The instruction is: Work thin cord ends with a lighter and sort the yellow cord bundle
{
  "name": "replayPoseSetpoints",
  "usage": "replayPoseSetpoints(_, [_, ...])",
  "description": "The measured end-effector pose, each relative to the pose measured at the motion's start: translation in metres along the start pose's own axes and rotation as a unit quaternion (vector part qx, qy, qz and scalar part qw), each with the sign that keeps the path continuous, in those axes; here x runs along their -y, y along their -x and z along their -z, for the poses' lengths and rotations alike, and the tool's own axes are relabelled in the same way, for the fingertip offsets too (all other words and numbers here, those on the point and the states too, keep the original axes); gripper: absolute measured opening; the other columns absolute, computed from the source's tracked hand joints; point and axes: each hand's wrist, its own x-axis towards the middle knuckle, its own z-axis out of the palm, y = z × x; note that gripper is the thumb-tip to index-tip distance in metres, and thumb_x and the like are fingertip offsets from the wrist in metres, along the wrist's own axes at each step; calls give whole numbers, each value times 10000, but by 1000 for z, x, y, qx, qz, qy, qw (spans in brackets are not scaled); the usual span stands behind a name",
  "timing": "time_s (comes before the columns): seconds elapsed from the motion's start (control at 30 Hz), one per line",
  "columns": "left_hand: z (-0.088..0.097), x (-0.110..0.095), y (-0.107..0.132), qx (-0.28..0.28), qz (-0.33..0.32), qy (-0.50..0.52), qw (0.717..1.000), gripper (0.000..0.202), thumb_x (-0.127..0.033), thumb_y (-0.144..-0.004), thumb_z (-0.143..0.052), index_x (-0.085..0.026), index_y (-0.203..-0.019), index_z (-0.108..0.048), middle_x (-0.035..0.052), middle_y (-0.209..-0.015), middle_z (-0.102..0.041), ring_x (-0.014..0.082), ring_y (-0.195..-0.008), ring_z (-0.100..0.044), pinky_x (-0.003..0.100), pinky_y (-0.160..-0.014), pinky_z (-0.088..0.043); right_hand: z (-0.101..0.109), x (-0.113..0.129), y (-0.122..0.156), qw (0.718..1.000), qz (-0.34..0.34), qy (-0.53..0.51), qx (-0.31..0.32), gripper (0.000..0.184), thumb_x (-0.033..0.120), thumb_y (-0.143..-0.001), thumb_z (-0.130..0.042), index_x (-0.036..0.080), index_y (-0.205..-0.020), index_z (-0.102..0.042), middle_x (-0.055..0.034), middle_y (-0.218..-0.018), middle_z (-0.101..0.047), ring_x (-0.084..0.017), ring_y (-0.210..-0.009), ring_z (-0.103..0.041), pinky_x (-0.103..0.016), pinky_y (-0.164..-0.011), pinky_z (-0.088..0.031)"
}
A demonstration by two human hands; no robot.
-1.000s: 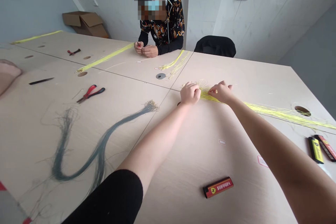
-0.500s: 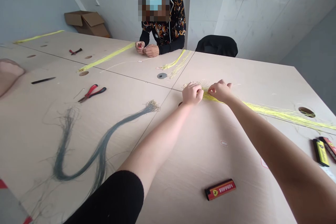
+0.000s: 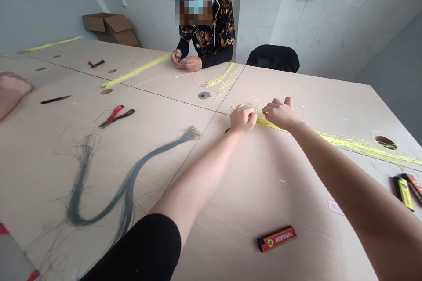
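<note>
Two hands are working at the left end of a yellow wire bundle [image 3: 343, 142] on the table [image 3: 250, 210]: the left hand [image 3: 243, 118] is closing curled fingers on strands, while the right hand [image 3: 280, 114] is shifting rightward, fingers spreading, any pinch unclear.

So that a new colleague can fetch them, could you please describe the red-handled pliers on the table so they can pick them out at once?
On the pale wooden table, find the long grey-green bundle of fine wires. Just beyond it lie the pliers, one handle red and one black, larger and brighter than the small tool farther away.
</note>
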Motion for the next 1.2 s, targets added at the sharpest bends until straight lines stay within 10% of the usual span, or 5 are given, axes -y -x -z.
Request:
replayPoseSetpoints(0.33, [0,0,1,-9,-15,25,1000,274,-123,-742,-418,-213,-533,-265,9,-537,-485,172,-659,-474,286,-574,-297,28,-11,2,999,23,1,40,246,111,-851,-437,133,-818,-680,-123,-840,-698,-218,-805,-591,-352,-791,-337])
replayPoseSetpoints(0.5, [1,1,1,-7,1,37,999,280,-110,-747,-418,-214,-532,-271,12,-546,-488,180,-673,-485,292,-588,-300,37,-9,-2,986,-94,-123,63,238,128,-810,-513,196,-930,-707,-62,-891,-718,-205,-834,-621,-325,-754,-403])
replayPoseSetpoints(0.73, [1,12,-4,-113,168,84,976,297,-108,-779,-395,-220,-518,-310,8,-519,-456,180,-596,-433,294,-565,-268,36,5,-18,851,-312,-413,90,108,96,-745,-606,165,-738,-688,-56,-759,-678,-134,-649,-585,-236,-553,-413])
replayPoseSetpoints(0.9, [0,14,-4,-135,164,88,973,299,-101,-776,-395,-223,-515,-313,18,-528,-474,192,-626,-433,295,-588,-274,30,15,-35,761,-394,-505,103,151,109,-738,-667,166,-619,-593,-46,-657,-613,-99,-529,-500,-235,-473,-343])
replayPoseSetpoints(1.2, [1,10,-3,-115,152,84,978,292,-111,-773,-408,-222,-523,-306,18,-531,-462,196,-638,-434,295,-573,-257,17,41,-62,805,-361,-447,150,281,78,-690,-604,182,-454,-493,-26,-475,-489,-111,-456,-429,-261,-465,-339])
